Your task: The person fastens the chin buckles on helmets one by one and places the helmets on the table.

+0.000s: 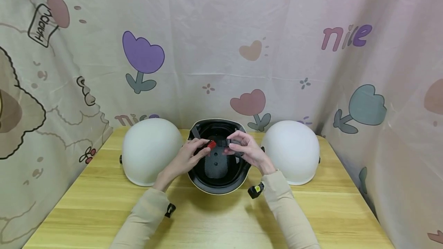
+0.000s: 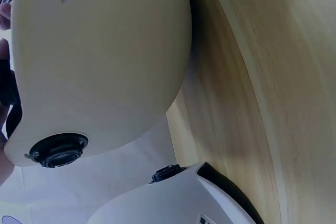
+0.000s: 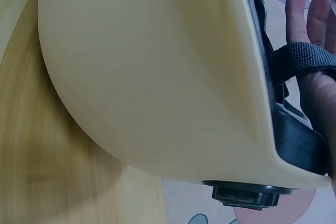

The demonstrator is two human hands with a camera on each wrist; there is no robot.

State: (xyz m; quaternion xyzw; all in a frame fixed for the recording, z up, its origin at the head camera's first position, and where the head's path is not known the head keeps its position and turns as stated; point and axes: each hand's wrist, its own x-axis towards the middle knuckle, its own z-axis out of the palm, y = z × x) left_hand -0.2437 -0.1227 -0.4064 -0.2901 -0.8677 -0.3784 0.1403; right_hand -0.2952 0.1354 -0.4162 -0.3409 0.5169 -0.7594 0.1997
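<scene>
A white helmet [image 1: 221, 190] lies upturned in the middle of the table, its black padded inside [image 1: 216, 164] showing. Over its opening, my left hand [image 1: 188, 153] pinches a red buckle piece [image 1: 212, 145] on a chin strap. My right hand [image 1: 250, 152] holds a black buckle piece [image 1: 225, 143] close to the red one, with a small gap between them. In the right wrist view, a black strap [image 3: 304, 59] passes across the right hand. The left wrist view shows mostly the helmet's outer shell [image 2: 105, 66]; the left fingers are largely cut off there.
White helmets stand dome up on either side, one at the left [image 1: 150, 153] and one at the right [image 1: 292, 153]. The wooden table [image 1: 214, 226] meets a printed curtain [image 1: 207, 60] behind them. Small black cameras sit at both wrists.
</scene>
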